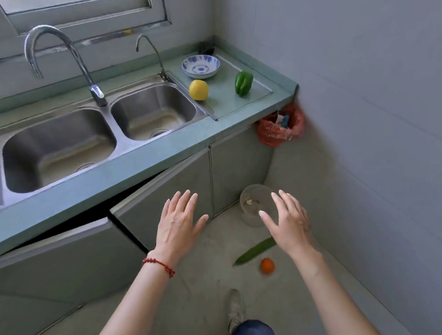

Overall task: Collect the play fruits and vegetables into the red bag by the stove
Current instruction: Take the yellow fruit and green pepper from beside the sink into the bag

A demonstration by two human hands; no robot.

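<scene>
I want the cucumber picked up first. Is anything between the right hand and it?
Nothing visible. The open right hand hovers just above the cucumber on the floor; the clear container sits behind it, not between.

Two open hands, left hand (178,222) and right hand (287,220), above floor cucumber (255,253) and orange (267,265); red bag (273,132) beyond

We see a yellow play fruit (198,89) and, at its three o'clock, a green pepper (244,82) on the pale teal-green counter (143,158). At their twelve o'clock stands a white bowl (200,66) patterned in blue. The bag (281,129) is translucent red. On the grey floor (199,291) lie a dark green cucumber (255,251) and, at its five o'clock, an orange fruit (267,265). Our left wrist wears a red beaded bracelet (159,265).
</scene>
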